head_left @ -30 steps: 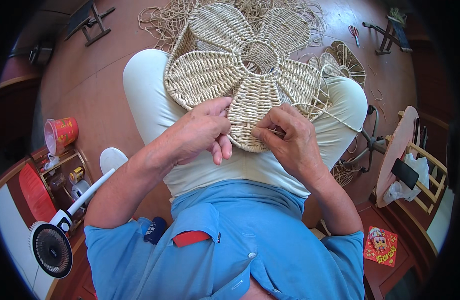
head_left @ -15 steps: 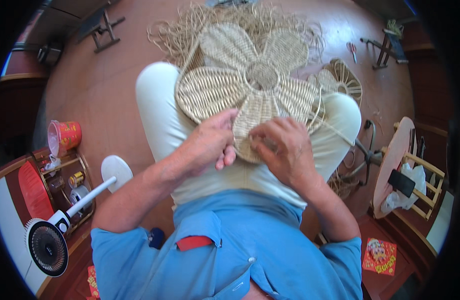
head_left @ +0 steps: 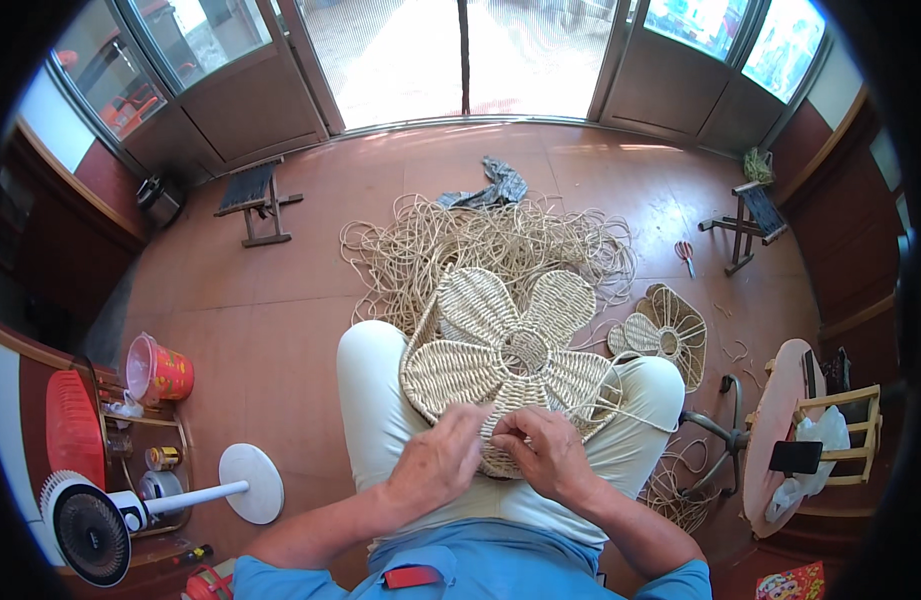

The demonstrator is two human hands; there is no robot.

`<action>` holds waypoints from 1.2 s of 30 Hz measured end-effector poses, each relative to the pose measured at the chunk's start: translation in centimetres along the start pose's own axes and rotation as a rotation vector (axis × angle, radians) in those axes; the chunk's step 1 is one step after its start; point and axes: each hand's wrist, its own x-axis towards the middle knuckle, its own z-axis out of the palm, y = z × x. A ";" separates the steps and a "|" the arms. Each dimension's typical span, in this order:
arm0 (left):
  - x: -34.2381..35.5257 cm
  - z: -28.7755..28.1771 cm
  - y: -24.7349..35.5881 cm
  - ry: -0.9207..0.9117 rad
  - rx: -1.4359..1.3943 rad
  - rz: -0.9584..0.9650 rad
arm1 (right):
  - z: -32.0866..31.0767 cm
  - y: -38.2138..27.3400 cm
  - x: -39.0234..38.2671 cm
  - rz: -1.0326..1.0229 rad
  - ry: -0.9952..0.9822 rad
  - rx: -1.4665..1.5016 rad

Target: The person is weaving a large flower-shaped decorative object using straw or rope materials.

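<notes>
Across my knees lies a straw-coloured woven flower piece (head_left: 462, 360) with broad petals, a ringed centre and loose cords at its right edge. My left hand (head_left: 442, 455) is at the left side of the nearest petal, its fingers blurred by motion. Just right of it, my right hand (head_left: 540, 450) is closed in a pinch on that petal; what lies between its fingertips is hidden. A large tangle of cord (head_left: 410, 260) lies on the floor beyond the piece, and a second flower piece (head_left: 668, 340) rests right of my knees.
A standing fan (head_left: 87, 532) and red bucket (head_left: 160, 368) are on the left; folding stools (head_left: 265, 235) (head_left: 740, 225) flank the cord. Scissors (head_left: 686, 258) lie on the floor. A round board (head_left: 765, 375) with a phone (head_left: 794, 456) is at right. A glazed doorway (head_left: 530, 70) is ahead.
The camera has tilted up, bringing the doorway and more floor into view. My left hand has shifted at the nearest petal and is now blurred; my right hand stays pinched there.
</notes>
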 end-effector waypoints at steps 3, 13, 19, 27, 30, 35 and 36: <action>0.3 1.1 0.3 -0.247 -0.408 -0.183 | -2.4 -2.1 0.4 0.201 -0.060 0.449; -2.7 -9.5 -9.1 0.267 -0.504 -0.546 | -13.3 3.0 1.9 0.052 0.448 0.867; -10.7 -19.7 -20.2 0.645 -0.256 -0.767 | -8.0 5.7 -2.0 0.257 0.415 0.643; -21.5 -30.9 -32.7 1.094 -0.101 -0.829 | -5.1 5.2 -3.2 0.308 0.365 0.592; -25.7 -36.6 -35.2 1.055 -0.076 -0.946 | -4.3 5.0 -2.5 0.313 0.328 0.588; -22.8 -35.9 -35.6 1.034 -0.136 -0.942 | -1.8 2.9 -2.2 0.207 0.328 0.301; -22.3 -36.4 -35.3 1.006 -0.093 -0.982 | -1.4 2.3 -2.2 0.128 0.298 0.154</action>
